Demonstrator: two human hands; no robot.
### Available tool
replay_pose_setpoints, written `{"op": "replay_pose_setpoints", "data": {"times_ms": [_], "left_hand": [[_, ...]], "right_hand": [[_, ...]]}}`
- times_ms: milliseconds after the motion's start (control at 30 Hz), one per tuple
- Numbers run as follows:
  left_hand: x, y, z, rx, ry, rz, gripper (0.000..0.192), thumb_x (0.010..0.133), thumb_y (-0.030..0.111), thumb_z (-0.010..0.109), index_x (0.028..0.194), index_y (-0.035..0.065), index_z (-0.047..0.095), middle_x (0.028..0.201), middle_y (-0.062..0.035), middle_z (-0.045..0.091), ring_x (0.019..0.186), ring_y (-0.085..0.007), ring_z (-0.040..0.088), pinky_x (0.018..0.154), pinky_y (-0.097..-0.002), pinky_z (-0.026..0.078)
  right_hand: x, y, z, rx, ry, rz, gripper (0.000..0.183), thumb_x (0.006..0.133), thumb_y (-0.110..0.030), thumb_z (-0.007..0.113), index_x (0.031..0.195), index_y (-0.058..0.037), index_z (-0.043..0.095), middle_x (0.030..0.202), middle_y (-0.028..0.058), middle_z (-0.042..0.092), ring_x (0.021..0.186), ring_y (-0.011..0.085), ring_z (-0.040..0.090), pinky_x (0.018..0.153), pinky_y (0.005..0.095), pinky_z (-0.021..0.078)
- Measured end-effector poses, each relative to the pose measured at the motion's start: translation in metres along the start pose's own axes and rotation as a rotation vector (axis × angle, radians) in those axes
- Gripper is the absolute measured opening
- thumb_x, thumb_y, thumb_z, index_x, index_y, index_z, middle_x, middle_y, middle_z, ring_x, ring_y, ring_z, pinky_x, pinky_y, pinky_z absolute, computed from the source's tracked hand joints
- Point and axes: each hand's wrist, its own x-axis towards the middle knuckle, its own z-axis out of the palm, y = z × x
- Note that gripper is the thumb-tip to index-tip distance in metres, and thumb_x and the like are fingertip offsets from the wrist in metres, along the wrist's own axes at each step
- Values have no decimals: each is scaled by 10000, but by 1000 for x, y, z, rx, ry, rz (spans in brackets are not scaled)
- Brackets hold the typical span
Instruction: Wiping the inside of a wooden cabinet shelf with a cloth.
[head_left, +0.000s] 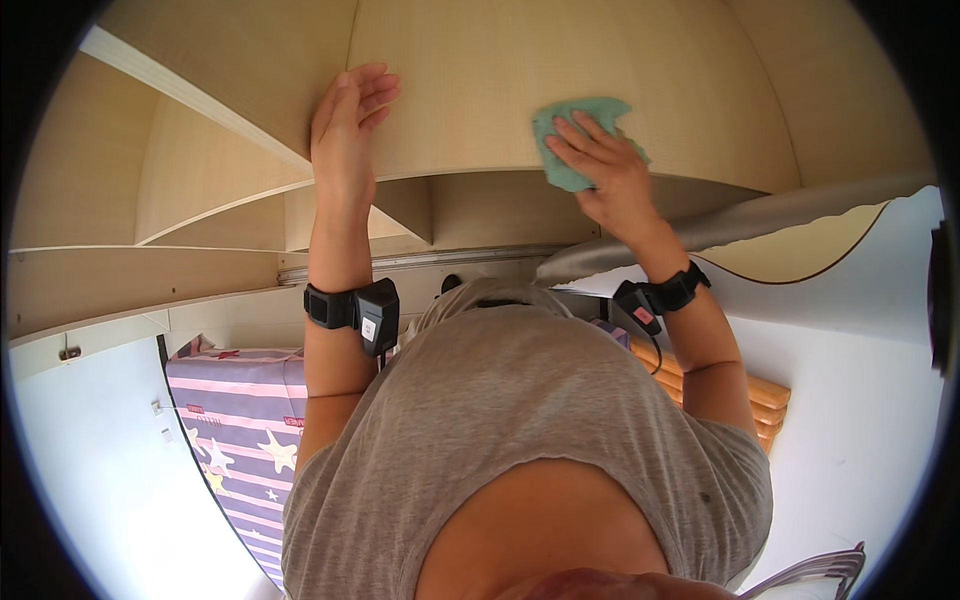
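Note:
My right hand (611, 172) lies with spread fingers on a green cloth (574, 161), pressing it against a light wooden shelf board (465, 112) near the board's front edge. My left hand (352, 112) holds nothing; it is raised at the left beside an upright wooden divider (217, 112), its fingers slightly curled and apart. Whether the left hand touches the wood, I cannot tell. Each wrist bears a black strap with a small black box.
Lower cabinet compartments (502, 210) lie below the board. A grey-brown curtain or sheet (697, 225) hangs at the right. Behind me are a bed with a striped, star-patterned cover (240, 435) and an orange-brown slatted wooden piece (769, 401). A metal track (465, 259) runs along the cabinet's front.

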Motion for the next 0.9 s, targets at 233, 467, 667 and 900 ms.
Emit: {"op": "replay_pose_setpoints", "data": {"times_ms": [233, 467, 667, 900], "left_hand": [[-4, -1, 0, -23, 57, -8, 364, 889, 294, 331, 1006, 12, 528, 923, -81, 563, 874, -149, 513, 768, -264, 375], [-4, -1, 13, -3, 41, -8, 372, 895, 292, 314, 1013, 4, 518, 949, -91, 550, 893, -159, 507, 785, -271, 377], [2, 1, 13, 33, 93, 0, 378, 900, 284, 300, 1014, -7, 513, 955, -100, 548, 898, -166, 506, 788, -272, 377], [2, 2, 22, -22, 136, 18, 363, 900, 261, 297, 1023, -11, 503, 949, -106, 543, 896, -170, 506, 788, -272, 378]], "right_hand": [[47, -65, 39, -88, 41, -153, 410, 642, -98, 563, 1044, -172, 546, 1200, -19, 458, 1140, 179, 394, 917, 426, 328], [46, -61, 41, -5, 160, -200, 372, 674, -69, 527, 1027, -181, 554, 1153, -29, 495, 1105, 166, 429, 882, 419, 362], [11, -3, 5, -65, 167, -139, 440, 630, -6, 533, 1030, -188, 561, 1147, -47, 504, 1107, 151, 435, 879, 424, 370], [-36, 64, -43, -114, 138, -36, 531, 572, 35, 543, 1048, -199, 554, 1148, -39, 502, 1104, 161, 434, 863, 416, 365]]}}
